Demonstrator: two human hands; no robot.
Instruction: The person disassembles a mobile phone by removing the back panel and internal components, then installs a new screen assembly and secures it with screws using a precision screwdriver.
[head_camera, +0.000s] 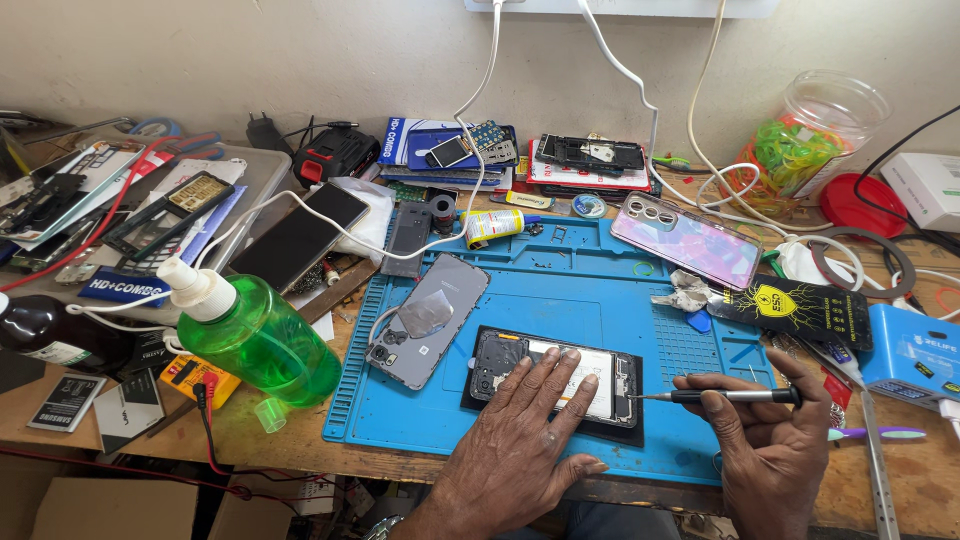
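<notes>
The left hand (525, 425) is lying flat, fingers spread, pinning the opened phone (555, 380) on the blue mat (560, 290), while the right hand (765, 440) is pinching a screwdriver (725, 396); the thin, light, fragile phone is probably best steadied by its rigid frame.

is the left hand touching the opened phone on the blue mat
Touching. The head view shows the left hand lying flat on the opened phone, fingers spread across its exposed inside, no gap visible.
</notes>
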